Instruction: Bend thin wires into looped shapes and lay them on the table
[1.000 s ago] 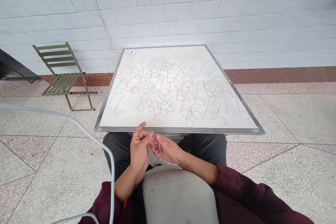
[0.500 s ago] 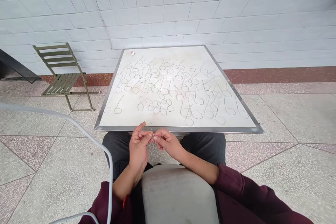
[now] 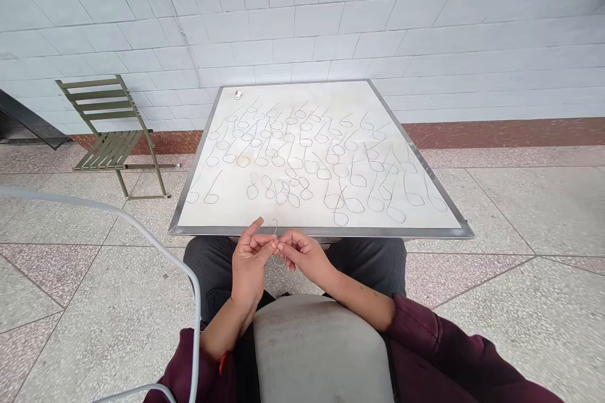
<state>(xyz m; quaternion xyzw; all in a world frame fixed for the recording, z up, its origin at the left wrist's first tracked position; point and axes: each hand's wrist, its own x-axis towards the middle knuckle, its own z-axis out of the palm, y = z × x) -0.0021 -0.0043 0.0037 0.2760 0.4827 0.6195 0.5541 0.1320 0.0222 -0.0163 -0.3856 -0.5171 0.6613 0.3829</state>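
Just in front of the table's near edge, my left hand [image 3: 249, 261] pinches a thin wire [image 3: 275, 223], whose curved end rises above the fingertips. My right hand [image 3: 305, 256] meets it from the right, thumb and fingers pinched on the same wire. The fingertips of both hands nearly touch, and they hide the middle of the wire. Beyond them, many thin wire pieces with round loops lie on the white tabletop [image 3: 293, 217]; some have long straight tails, and several near the middle front are double loops.
A small white and red object [image 3: 238, 95] sits at the table's far left corner. A green slatted folding chair [image 3: 111, 138] stands on the left. A pale cable [image 3: 142, 227] curves through the left foreground. Behind the table is a tiled wall [image 3: 316, 25].
The wire's curved end has shifted slightly to the right between my fingers. Both hands remain pinched together in nearly the same place.
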